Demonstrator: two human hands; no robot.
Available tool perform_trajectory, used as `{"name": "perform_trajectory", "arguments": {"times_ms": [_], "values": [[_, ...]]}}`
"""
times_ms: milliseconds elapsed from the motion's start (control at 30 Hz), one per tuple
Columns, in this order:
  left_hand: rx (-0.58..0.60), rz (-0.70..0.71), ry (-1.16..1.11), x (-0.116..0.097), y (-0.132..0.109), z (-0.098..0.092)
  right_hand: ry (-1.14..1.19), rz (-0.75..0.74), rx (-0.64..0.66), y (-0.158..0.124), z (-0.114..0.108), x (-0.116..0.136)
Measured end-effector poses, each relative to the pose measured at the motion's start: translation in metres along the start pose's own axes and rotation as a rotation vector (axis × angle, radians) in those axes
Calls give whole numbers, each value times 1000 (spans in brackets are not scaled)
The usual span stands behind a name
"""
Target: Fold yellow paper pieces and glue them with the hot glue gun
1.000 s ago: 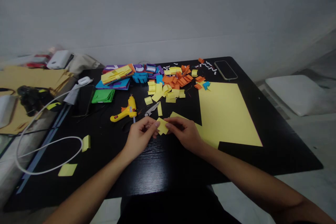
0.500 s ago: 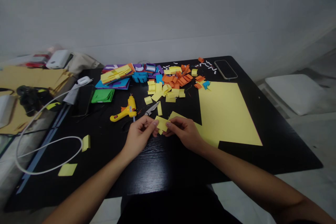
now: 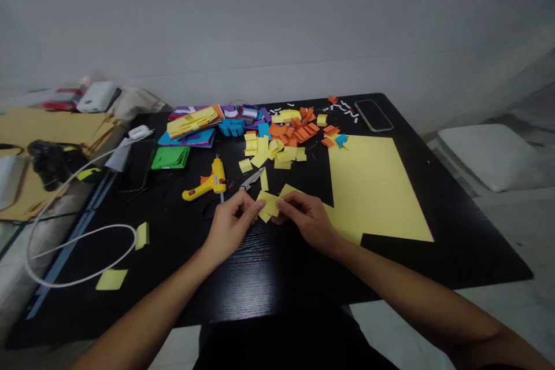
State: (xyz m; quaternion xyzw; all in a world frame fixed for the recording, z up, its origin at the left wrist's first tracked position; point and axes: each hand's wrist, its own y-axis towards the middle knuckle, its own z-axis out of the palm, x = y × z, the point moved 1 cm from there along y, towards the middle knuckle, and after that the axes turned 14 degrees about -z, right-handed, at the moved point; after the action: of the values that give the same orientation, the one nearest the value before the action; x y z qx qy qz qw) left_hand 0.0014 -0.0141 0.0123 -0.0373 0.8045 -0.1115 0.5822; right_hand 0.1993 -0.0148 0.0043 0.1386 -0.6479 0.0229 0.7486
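Observation:
A small piece of yellow paper (image 3: 269,204) is pinched between my two hands above the near middle of the black table. My left hand (image 3: 234,221) grips its left side with thumb and fingers. On its right side, my right hand (image 3: 306,219) holds it the same way, the fingertips partly hidden behind the paper. Just beyond my left hand lie scissors (image 3: 251,179), blades pointing away, beside a narrow yellow paper strip (image 3: 264,180). A large yellow sheet (image 3: 377,185) spreads to the right, and a smaller yellow piece lies partly under my right hand.
A yellow glue gun (image 3: 212,179) lies left of the scissors. Behind are yellow paper pieces (image 3: 281,156), orange paper pieces (image 3: 299,130) and a green paper stack (image 3: 170,158). A phone (image 3: 373,115) rests at the back right. A white cable (image 3: 82,226) loops at left.
The small yellow paper has turned slightly between my fingers, and my left thumb sits a little further right on it. Both hands stay in nearly the same place.

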Motion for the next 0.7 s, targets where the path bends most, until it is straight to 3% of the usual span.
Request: {"name": "perform_trajectory", "arguments": {"times_ms": [233, 700], "values": [[135, -61, -84, 0, 1, 2, -84, -47, 64, 0, 0, 0], [150, -85, -181, -2, 4, 1, -17, -16, 25, 1, -1, -1]]}}
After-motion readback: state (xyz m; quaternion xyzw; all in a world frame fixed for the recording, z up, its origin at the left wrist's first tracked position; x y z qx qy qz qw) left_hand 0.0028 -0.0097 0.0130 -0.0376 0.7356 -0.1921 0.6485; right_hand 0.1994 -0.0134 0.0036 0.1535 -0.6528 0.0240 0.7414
